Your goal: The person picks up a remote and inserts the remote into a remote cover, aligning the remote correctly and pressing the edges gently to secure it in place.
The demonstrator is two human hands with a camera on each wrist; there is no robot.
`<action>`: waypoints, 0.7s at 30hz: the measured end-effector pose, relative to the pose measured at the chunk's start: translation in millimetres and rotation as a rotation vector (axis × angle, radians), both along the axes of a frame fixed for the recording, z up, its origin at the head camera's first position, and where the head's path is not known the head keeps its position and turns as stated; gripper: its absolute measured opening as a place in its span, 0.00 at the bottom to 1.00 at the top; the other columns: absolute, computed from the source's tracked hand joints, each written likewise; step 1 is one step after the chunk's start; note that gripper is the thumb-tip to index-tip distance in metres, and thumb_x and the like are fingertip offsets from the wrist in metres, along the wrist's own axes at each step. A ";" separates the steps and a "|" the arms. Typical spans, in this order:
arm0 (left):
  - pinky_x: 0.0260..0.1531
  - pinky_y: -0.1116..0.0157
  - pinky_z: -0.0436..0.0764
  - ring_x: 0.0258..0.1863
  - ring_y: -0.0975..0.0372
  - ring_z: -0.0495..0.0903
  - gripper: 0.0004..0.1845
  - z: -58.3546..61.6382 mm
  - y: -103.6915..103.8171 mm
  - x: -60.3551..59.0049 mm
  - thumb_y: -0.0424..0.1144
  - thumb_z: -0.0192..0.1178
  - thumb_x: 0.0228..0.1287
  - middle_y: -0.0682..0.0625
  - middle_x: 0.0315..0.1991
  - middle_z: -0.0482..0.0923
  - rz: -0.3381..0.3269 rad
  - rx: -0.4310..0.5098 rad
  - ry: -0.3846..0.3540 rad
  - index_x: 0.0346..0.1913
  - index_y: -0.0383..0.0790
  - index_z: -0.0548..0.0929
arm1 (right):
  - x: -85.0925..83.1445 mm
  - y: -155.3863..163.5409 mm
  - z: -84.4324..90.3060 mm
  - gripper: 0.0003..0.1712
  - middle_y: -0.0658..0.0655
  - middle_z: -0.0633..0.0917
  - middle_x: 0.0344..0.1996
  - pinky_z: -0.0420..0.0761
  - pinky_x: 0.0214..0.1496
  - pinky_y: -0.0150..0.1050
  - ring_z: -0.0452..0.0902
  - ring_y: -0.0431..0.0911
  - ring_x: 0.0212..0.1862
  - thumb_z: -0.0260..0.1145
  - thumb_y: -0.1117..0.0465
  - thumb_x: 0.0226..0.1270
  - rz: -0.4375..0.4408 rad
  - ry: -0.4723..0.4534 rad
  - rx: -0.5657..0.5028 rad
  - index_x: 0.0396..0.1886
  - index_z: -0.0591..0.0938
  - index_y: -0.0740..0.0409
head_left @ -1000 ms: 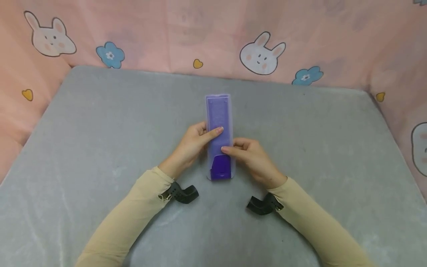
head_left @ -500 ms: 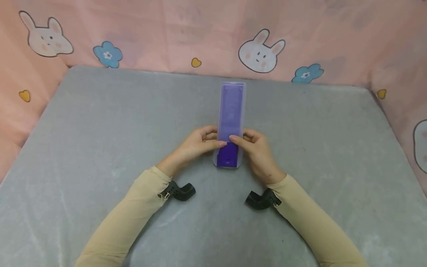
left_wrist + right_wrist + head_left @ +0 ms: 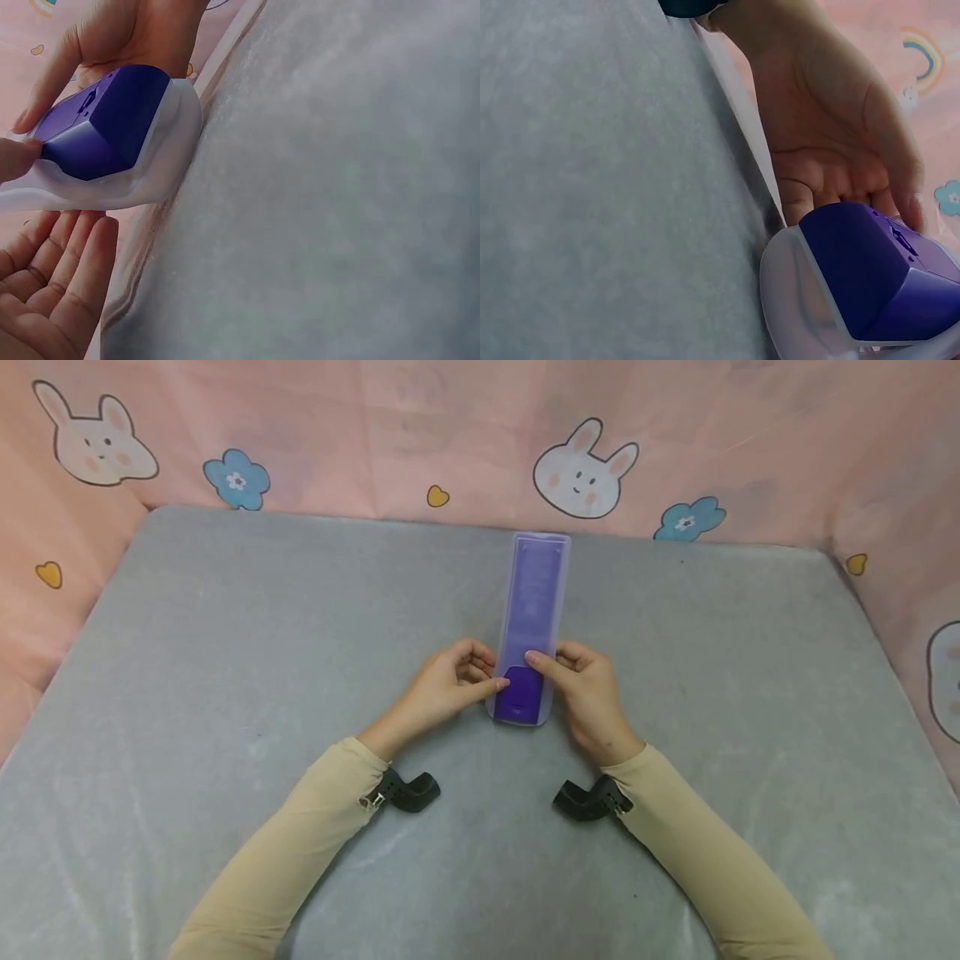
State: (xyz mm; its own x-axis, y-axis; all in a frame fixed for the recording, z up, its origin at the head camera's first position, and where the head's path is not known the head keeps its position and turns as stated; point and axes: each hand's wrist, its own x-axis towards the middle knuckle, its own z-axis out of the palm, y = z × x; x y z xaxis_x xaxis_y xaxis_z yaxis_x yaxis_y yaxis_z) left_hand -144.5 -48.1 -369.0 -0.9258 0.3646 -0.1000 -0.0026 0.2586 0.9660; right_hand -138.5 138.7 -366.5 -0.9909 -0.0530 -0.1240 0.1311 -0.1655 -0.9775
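Head view: grey mat [image 3: 225, 635] (pink rabbit-print backdrop [image 3: 375, 435]) under 2 hands.

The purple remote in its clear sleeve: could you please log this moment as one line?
purple remote in translucent plastic sleeve | left hand pinches near end | right hand pinches near end | on grey mat

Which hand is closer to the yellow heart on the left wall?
Left. The left hand sits on the heart's side of the purple remote; the right hand is beyond it.

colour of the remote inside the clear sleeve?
Deep purple remote; best in the left wrist view, where its bare end shows.
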 end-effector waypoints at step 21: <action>0.21 0.71 0.75 0.22 0.64 0.72 0.07 -0.1 0.1 3.5 0.29 0.60 0.49 0.50 0.23 0.74 -0.084 -0.169 0.046 0.31 0.36 0.73 | 2.8 -3.7 -0.9 0.02 0.50 0.85 0.24 0.79 0.33 0.29 0.79 0.38 0.28 0.68 0.70 0.58 -0.036 0.018 -0.008 0.31 0.83 0.61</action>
